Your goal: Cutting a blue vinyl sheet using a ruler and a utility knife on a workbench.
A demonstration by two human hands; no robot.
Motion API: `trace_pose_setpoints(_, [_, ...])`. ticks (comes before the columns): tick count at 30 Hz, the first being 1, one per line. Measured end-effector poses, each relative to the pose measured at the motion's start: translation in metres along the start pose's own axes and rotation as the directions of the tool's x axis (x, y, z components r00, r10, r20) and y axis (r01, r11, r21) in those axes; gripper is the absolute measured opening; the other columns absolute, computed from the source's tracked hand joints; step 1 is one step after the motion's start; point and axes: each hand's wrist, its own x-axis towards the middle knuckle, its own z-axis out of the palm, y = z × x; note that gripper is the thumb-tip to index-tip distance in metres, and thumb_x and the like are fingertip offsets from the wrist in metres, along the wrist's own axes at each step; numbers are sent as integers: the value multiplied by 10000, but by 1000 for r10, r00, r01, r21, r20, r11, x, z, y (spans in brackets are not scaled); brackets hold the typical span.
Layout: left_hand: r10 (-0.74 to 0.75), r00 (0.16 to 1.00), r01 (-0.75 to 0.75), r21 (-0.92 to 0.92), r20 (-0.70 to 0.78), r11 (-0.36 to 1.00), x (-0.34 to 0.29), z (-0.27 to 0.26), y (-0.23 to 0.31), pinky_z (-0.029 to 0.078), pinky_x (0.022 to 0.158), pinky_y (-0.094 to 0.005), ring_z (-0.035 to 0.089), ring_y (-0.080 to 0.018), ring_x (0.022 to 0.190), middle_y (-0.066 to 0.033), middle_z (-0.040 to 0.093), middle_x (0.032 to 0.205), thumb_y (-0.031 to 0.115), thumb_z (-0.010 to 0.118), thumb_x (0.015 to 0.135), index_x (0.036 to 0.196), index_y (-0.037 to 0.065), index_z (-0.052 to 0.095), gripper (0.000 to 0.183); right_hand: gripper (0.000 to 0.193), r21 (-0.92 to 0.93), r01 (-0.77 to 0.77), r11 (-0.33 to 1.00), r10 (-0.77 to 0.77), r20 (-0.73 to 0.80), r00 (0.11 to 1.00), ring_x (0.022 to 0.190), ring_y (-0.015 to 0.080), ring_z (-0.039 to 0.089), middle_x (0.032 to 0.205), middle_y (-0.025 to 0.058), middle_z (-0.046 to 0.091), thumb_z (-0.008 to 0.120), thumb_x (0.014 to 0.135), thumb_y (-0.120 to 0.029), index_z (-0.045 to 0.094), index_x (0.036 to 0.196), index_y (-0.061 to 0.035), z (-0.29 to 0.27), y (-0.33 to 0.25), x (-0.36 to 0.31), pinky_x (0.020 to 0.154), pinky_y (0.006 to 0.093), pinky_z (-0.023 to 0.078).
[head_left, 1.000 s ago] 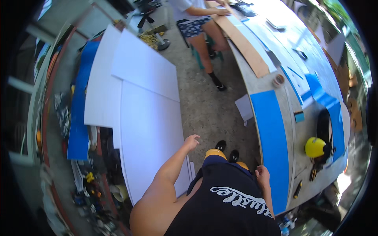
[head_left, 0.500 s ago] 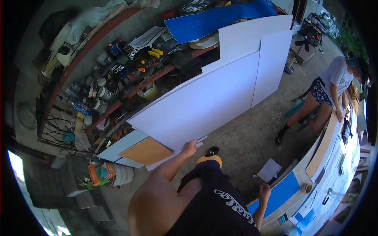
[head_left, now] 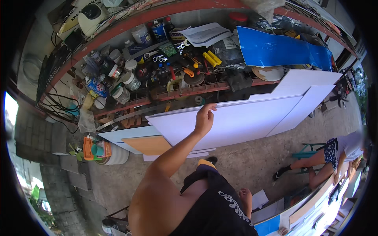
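Observation:
My left hand (head_left: pixel 204 121) is raised in front of the upper edge of a large white board (head_left: pixel 236 120), its fingers loosely bent and slightly apart with nothing seen between them. Whether it touches the board I cannot tell. Behind it is a cluttered shelf with an orange-handled tool (head_left: pixel 189 72), yellow-handled tools (head_left: pixel 212 59) and a dark disc (head_left: pixel 194 80). Down by my right side, my right hand (head_left: pixel 245 198) is curled closed with nothing visible in it. It is nearest to a white sheet (head_left: pixel 259 199) on the floor and the workbench.
A blue sheet (head_left: pixel 283 47) lies across the shelf's right end. Below, a brown panel (head_left: pixel 147 146) leans beside the white boards. A pail (head_left: pixel 118 154) stands at left. On the right, a person (head_left: pixel 330 157) leans over the workbench (head_left: pixel 311 210), near a green stool (head_left: pixel 309 151).
My left hand has risen from the lower corner of the white board to its upper edge. The view has turned toward the shelf. My right hand stays low at my side.

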Motion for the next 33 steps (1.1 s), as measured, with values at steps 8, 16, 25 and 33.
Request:
trace_pose_setpoints(8, [9,1000,-9,-32,10,999,32,-11,20,530,831,-339,702,-276,966,-127,710,1023,-140,492,877,1161,38,644,368,323,4,4,1000,-4,-34,999,891,320,741,970,204,746,692,860,-191,689,1114,8,-8,-40,53,796,404,577])
trace_pose_setpoints(16, [55,998,-55,-18,14,998,20,0,21,533,742,-340,691,-305,906,-138,674,993,-160,509,836,1142,29,634,380,344,-66,28,997,-25,37,999,932,339,739,993,205,748,714,850,-245,713,1109,-18,-19,-43,90,829,416,574])
trace_pose_setpoints(25, [24,996,-21,-33,88,999,3,38,49,518,718,-331,680,-299,887,-140,680,993,-149,513,837,1153,33,645,388,360,-83,-33,996,34,4,999,952,349,731,1008,187,754,732,821,-280,732,1097,-49,-49,-6,106,855,425,572])
trace_pose_setpoints(33, [4,975,3,-29,222,1000,-6,71,80,504,666,-297,682,-254,853,-116,689,1013,-124,509,867,1157,49,652,367,350,-44,-165,985,163,-45,986,968,347,734,986,185,760,737,803,-304,758,1050,-57,-52,65,77,874,419,573])
